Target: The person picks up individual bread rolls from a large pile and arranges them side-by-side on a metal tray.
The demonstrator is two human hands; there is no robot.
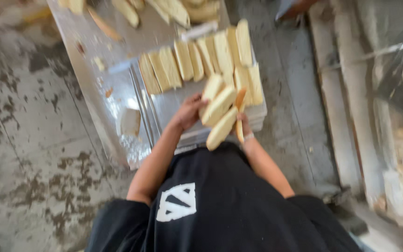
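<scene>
Pale oblong bread pieces [218, 115], several stacked in a loose bundle, sit held between both hands over the near edge of a shiny metal tray [173, 100].

Left hand [188, 112] wraps the bundle's left side with fingers curled on the pieces; right hand [242, 127], mostly hidden behind the bundle, grips from the right, a pale band at its wrist. Beyond the bundle, a row of similar cut bread slices [197, 60] lies on edge across the tray. One small pale piece [130, 122] rests alone on the metal table [82, 51], left of the tray. Grey stained concrete floor [24, 140] surrounds the table; the picture is motion-blurred.
</scene>
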